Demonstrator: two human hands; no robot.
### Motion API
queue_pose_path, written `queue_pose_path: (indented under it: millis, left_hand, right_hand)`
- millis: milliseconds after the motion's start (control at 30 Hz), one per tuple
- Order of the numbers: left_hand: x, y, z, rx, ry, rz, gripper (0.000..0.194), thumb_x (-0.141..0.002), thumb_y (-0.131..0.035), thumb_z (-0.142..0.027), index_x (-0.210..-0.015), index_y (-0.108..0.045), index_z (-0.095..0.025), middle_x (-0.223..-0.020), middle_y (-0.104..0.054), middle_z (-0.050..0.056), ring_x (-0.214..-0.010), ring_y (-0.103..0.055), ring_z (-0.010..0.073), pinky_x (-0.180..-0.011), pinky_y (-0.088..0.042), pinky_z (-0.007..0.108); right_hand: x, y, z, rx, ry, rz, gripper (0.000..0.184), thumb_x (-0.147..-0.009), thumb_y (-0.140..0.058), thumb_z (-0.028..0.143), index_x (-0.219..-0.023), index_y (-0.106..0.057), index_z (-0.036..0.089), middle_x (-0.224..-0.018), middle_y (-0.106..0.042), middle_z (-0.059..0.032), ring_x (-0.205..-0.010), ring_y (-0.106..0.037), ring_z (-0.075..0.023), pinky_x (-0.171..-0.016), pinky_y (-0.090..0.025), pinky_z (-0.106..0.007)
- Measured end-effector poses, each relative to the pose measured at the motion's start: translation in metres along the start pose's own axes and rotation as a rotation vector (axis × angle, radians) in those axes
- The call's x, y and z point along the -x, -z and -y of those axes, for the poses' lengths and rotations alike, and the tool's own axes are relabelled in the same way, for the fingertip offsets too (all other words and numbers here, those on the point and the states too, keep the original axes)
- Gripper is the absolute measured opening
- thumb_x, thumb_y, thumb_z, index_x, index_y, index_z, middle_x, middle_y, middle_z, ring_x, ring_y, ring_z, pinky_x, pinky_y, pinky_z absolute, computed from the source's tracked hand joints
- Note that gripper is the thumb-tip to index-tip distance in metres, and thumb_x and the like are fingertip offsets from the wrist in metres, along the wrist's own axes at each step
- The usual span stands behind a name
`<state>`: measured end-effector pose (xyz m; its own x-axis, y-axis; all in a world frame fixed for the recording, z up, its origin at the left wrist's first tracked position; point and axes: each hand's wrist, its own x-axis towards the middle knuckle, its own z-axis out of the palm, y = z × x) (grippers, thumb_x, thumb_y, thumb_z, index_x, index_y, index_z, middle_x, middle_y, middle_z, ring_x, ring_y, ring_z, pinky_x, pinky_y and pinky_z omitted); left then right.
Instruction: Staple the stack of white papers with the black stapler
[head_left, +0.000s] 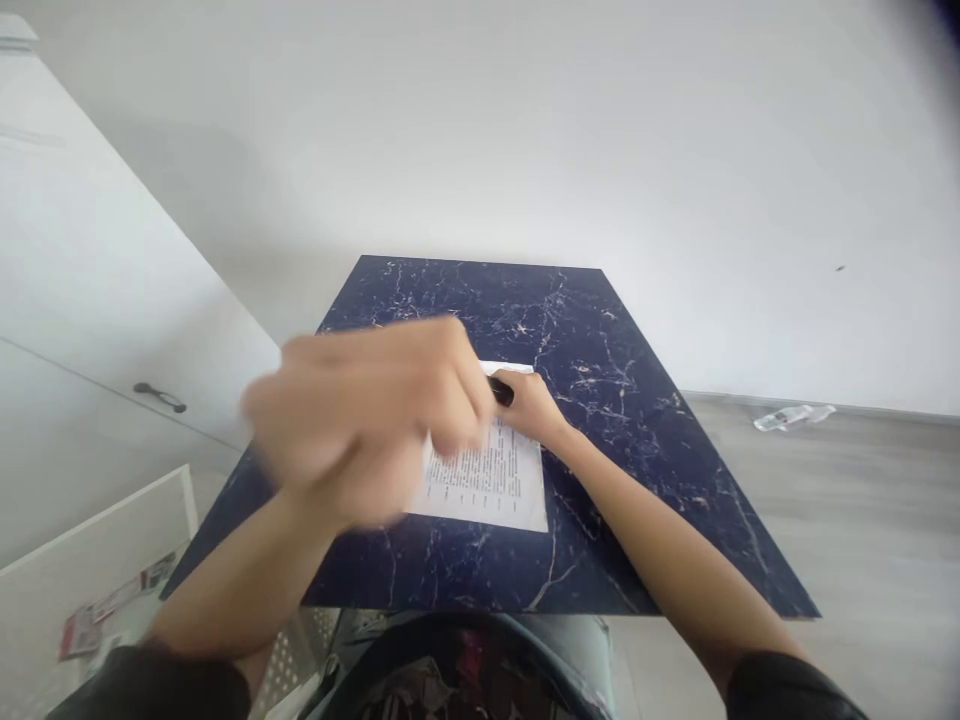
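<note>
My left hand (375,420) is raised close to the camera, over the left part of the sheet. Its fingers are curled in, it is smeared by motion, and anything inside them is hidden. Under and behind it lies a printed sheet of paper (517,505), flat on the dark blue marbled table (480,570). My right hand (527,405) rests at the sheet's upper right, its fingers closed on a small black object (502,391). Only one rounded end of that object shows; my left hand covers the rest, so its kind is unclear.
A white wall (525,130) stands behind the table. To the left is a white cabinet door with a dark handle (160,397). A white-framed rack (97,520) holding papers is below it. A clear plastic bottle (793,416) lies on the floor at right.
</note>
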<state>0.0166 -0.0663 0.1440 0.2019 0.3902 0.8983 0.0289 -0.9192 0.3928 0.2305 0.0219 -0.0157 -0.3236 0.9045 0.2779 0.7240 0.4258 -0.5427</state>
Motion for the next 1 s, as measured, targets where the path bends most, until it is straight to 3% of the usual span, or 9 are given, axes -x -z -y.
queue_pose_path:
  millis: [67, 100, 200, 267, 400, 567, 667, 833, 1000]
  left_hand:
    - [0.000, 0.002, 0.061, -0.070, 0.021, -0.163, 0.037, -0.083, -0.044, 0.002, -0.053, -0.051, -0.020, -0.055, -0.056, -0.002, -0.053, -0.057, 0.0108, -0.050, -0.042, 0.027]
    - [0.010, 0.001, 0.090, -0.149, 0.124, -0.160, 0.036, -0.082, -0.042, 0.003, -0.054, -0.050, -0.019, -0.056, -0.056, -0.001, -0.055, -0.057, 0.0111, -0.053, -0.042, 0.028]
    - [0.064, -0.007, 0.158, -0.484, 0.440, 0.072, 0.028, -0.087, -0.044, -0.003, -0.078, -0.064, -0.020, -0.078, -0.068, 0.003, -0.075, -0.063, 0.0162, -0.074, -0.051, 0.033]
    - [0.101, -0.014, 0.180, -0.673, 0.561, 0.238, 0.019, -0.093, -0.051, -0.015, -0.104, -0.067, -0.018, -0.104, -0.071, 0.010, -0.101, -0.064, 0.0249, -0.093, -0.051, 0.044]
    - [0.141, -0.026, 0.185, -0.826, 0.673, 0.396, 0.041, -0.099, -0.055, -0.039, -0.132, -0.057, -0.015, -0.139, -0.057, 0.022, -0.133, -0.050, 0.0405, -0.109, -0.042, 0.061]
    - [0.147, -0.030, 0.183, -0.817, 0.652, 0.457, 0.051, -0.096, -0.060, -0.048, -0.136, -0.053, -0.018, -0.147, -0.049, 0.022, -0.142, -0.039, 0.0463, -0.113, -0.037, 0.067]
    - [0.146, -0.029, 0.184, -0.760, 0.640, 0.455, 0.047, -0.095, -0.064, -0.042, -0.135, -0.053, -0.021, -0.142, -0.052, 0.020, -0.140, -0.042, 0.0441, -0.113, -0.037, 0.066]
    - [0.137, -0.026, 0.182, -0.542, 0.744, 0.414, 0.037, -0.092, -0.067, -0.027, -0.128, -0.057, -0.025, -0.134, -0.052, 0.013, -0.113, -0.063, 0.0302, -0.098, -0.054, 0.051]
    - [0.130, -0.018, 0.190, -0.376, 0.763, 0.275, 0.028, -0.087, -0.070, -0.019, -0.114, -0.066, -0.025, -0.119, -0.064, 0.007, -0.115, -0.064, 0.0264, -0.107, -0.050, 0.050]
  right_hand:
    - [-0.001, 0.020, -0.004, -0.048, -0.038, -0.076, 0.019, -0.082, -0.074, 0.033, -0.097, -0.070, 0.022, -0.090, -0.075, -0.0052, -0.077, -0.067, -0.0216, -0.070, -0.050, -0.034]
    - [-0.001, 0.033, -0.009, -0.054, -0.068, -0.112, 0.023, -0.082, -0.074, 0.034, -0.100, -0.070, 0.022, -0.092, -0.075, -0.0064, -0.078, -0.068, -0.0221, -0.070, -0.050, -0.034]
    - [0.000, 0.068, -0.033, 0.021, -0.168, -0.221, 0.025, -0.081, -0.074, 0.037, -0.101, -0.070, 0.022, -0.092, -0.075, -0.0080, -0.078, -0.067, -0.0244, -0.069, -0.049, -0.036]
    - [0.003, 0.082, -0.051, 0.098, -0.208, -0.273, 0.023, -0.080, -0.074, 0.036, -0.099, -0.070, 0.022, -0.086, -0.074, -0.0066, -0.077, -0.067, -0.0253, -0.068, -0.047, -0.036]
    - [0.018, 0.086, -0.077, 0.191, -0.212, -0.223, 0.019, -0.083, -0.070, 0.032, -0.100, -0.068, 0.024, -0.083, -0.074, -0.0050, -0.076, -0.068, -0.0265, -0.066, -0.046, -0.035]
    - [0.028, 0.077, -0.090, 0.249, -0.233, -0.103, 0.017, -0.084, -0.068, 0.027, -0.101, -0.066, 0.025, -0.087, -0.074, -0.0055, -0.076, -0.068, -0.0273, -0.066, -0.047, -0.035]
    - [0.027, 0.070, -0.098, 0.286, -0.248, -0.079, 0.019, -0.083, -0.068, 0.025, -0.103, -0.066, 0.025, -0.089, -0.074, -0.0059, -0.080, -0.068, -0.0278, -0.069, -0.048, -0.036]
    - [0.025, 0.058, -0.106, 0.351, -0.254, -0.096, 0.025, -0.085, -0.065, 0.023, -0.111, -0.066, 0.024, -0.096, -0.072, -0.0092, -0.088, -0.065, -0.0302, -0.077, -0.050, -0.041]
    - [0.022, 0.049, -0.105, 0.326, -0.152, -0.194, 0.029, -0.090, -0.064, 0.029, -0.118, -0.064, 0.023, -0.111, -0.071, -0.0114, -0.105, -0.062, -0.0336, -0.091, -0.049, -0.049]
